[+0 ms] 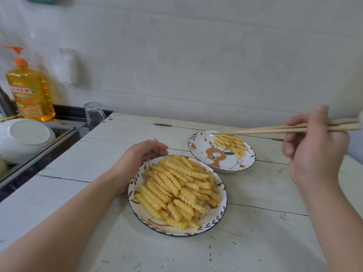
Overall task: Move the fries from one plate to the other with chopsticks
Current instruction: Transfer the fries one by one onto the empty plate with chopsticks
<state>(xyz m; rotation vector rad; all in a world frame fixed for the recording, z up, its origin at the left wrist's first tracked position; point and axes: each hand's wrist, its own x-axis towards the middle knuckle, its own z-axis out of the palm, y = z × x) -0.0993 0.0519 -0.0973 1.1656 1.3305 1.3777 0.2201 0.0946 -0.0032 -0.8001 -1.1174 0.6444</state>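
Observation:
A big heap of crinkle-cut fries [176,190] fills the near plate [220,214], which has a leaf pattern on its rim. Behind it to the right stands a second plate [198,148] with a deer picture, carrying a small pile of fries [230,144]. My right hand [314,146] grips a pair of wooden chopsticks [271,130]. Their tips hover over the far plate's back edge with no fry between them. My left hand [143,156] rests against the near plate's left rim, fingers curled round its edge.
The plates stand on a white plank table [255,242]. Left of it is a sink with an upturned white bowl [25,138], a yellow dish-soap bottle [31,93] and a glass mug [94,114]. A pale wall rises behind.

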